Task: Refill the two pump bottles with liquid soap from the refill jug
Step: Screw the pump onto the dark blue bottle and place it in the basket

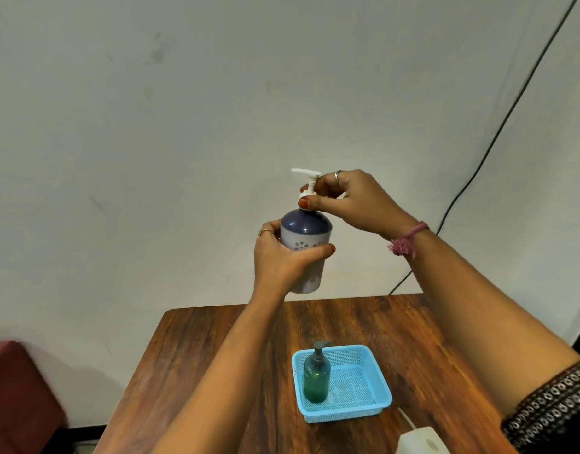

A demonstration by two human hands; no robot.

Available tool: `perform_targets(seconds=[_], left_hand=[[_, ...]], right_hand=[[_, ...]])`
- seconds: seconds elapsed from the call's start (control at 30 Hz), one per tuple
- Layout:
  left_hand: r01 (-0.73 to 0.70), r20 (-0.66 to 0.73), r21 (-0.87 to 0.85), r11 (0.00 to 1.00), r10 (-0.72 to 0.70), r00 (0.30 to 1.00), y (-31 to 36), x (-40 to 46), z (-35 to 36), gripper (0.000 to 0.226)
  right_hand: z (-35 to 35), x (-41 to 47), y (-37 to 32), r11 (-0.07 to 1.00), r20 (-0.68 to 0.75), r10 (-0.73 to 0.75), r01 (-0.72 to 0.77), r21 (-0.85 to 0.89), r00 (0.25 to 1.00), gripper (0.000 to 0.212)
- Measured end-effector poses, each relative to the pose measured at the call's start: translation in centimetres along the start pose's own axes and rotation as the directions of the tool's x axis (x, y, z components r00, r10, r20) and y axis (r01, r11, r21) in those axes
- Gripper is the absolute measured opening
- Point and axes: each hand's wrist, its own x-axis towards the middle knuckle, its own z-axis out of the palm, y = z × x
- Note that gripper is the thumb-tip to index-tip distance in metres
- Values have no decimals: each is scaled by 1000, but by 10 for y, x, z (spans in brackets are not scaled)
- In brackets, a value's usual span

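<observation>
L hand (283, 257) grips white bottle (303, 253) aloft; R hand (344, 201) pinches its pump (306, 183) collar. Probably unscrewing, no pour yet. Green bottle (316, 376) waits in basket (369, 393).

Both hands are up in the air over the wooden table (216, 355). The left hand (277, 257) grips the body of a white pump bottle with a dark blue top (306, 237), and the right hand (344, 201) pinches the white pump (306, 181) at its collar. Down on the table there's a light blue mesh basket (370, 381) with a green pump bottle (316, 375) standing upright in its left side. A whitish jug (419, 442) just peeks in at the bottom edge, and a black cable (498, 132) runs down the wall.
</observation>
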Motion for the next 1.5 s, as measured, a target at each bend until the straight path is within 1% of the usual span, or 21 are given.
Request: perform_targets(seconds=[0.1, 0.17, 0.3, 0.4, 0.5, 0.63, 0.67, 0.73, 0.8, 0.87, 0.97, 1.03, 1.07, 1.1, 1.17, 1.23, 1.27, 1.33, 1.4, 1.43, 1.5], left_hand=[[-1, -18, 14, 1000, 1, 1000, -2, 0, 2, 79], [-7, -18, 30, 1000, 8, 1000, -4, -1, 3, 79], [-2, -23, 24, 1000, 3, 1000, -8, -2, 3, 78], [-8, -24, 41, 999, 9, 1000, -10, -1, 3, 79], [-2, -26, 33, 999, 3, 1000, -12, -2, 4, 80], [-3, -28, 32, 999, 4, 1000, -15, -5, 5, 78], [-2, -28, 33, 999, 3, 1000, -17, -5, 5, 78], [3, -24, 32, 999, -2, 1000, -19, -5, 5, 77], [0, -24, 28, 1000, 1, 1000, -19, -5, 5, 77], [2, -28, 21, 1000, -2, 1000, -19, -4, 4, 78], [8, -33, 10, 1000, -8, 999, -18, -4, 4, 86], [16, -40, 15, 1000, -15, 999, -20, -5, 4, 88], [19, -41, 6, 1000, -19, 999, -21, -5, 3, 86], [23, -40, -7, 1000, -24, 999, -22, -4, 2, 84], [19, -42, -8, 1000, -19, 999, -24, -3, 1, 83], [12, -47, 3, 1000, -12, 999, -25, -3, 0, 86], [16, -47, 0, 1000, -16, 999, -25, -3, 0, 87], [29, -49, -18, 999, -30, 998, -26, -4, 1, 86], [34, -52, -20, 999, -35, 998, -28, -4, 2, 88], [36, -45, -16, 999, -37, 998, -30, -3, 2, 88], [47, -29, -12, 999, -48, 998, -34, -3, 2, 85]], right_hand=[[6, -3, -1, 999, -63, 35, -35, 6, 997, 32], [7, -5, 0, 998, -63, 66, -66, 9, 996, 34], [-2, -10, 5, 988, 75, 133, -138, 65, 988, 41], [-4, -15, 9, 974, 145, 104, -131, 187, 984, 46], [6, -18, 10, 958, 79, 77, -96, 271, 994, 37], [24, -21, 11, 951, -116, 168, -130, 281, 979, 42], [27, -22, 12, 949, -128, 180, -138, 283, 975, 46], [29, -24, 13, 939, -72, 199, -169, 300, 977, 52], [26, -24, 15, 911, 33, 207, -205, 357, 978, 50], [25, -24, 16, 883, 93, 190, -212, 419, 977, 44], [36, -25, 11, 850, -3, 262, -229, 475, 965, 43], [44, -23, 10, 869, -87, 311, -246, 429, 946, 49], [45, -22, 11, 879, -85, 321, -264, 398, 943, 53], [45, -21, 13, 875, -46, 326, -283, 392, 944, 58], [40, -21, 16, 816, 73, 312, -306, 490, 947, 64], [36, -22, 17, 741, 154, 246, -288, 607, 957, 50], [37, -23, 17, 729, 154, 222, -269, 629, 963, 43], [44, -23, 13, 731, 79, 272, -259, 632, 959, 41], [55, -20, 11, 732, -28, 375, -277, 623, 927, 48], [60, -19, 11, 726, -45, 411, -297, 620, 910, 53], [63, -19, 12, 700, 12, 425, -336, 630, 905, 63]])
